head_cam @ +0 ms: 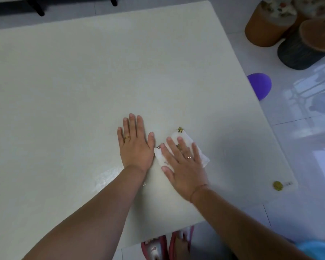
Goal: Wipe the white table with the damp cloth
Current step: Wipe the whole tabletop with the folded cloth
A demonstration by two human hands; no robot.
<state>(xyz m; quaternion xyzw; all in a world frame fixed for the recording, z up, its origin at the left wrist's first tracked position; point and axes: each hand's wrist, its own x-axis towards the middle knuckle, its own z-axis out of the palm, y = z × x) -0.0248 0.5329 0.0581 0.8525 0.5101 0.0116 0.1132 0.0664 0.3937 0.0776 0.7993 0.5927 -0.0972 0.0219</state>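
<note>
The white table [83,76] fills most of the view. A small white cloth [184,136] with little gold figures on it lies flat near the table's front right part. My right hand [182,164] presses down on the cloth with straight, spread fingers and covers most of it. My left hand [134,145] rests flat on the bare tabletop just left of the cloth, fingers straight, thumb close to the cloth's edge. A faint wet patch [105,178] shines beside my left forearm.
A gold round sticker [277,185] sits at the table's front right corner. On the floor to the right stand several round stools [266,29], and a purple balloon [260,86] lies by the table's edge. A blue basin rim [319,248] shows at bottom right.
</note>
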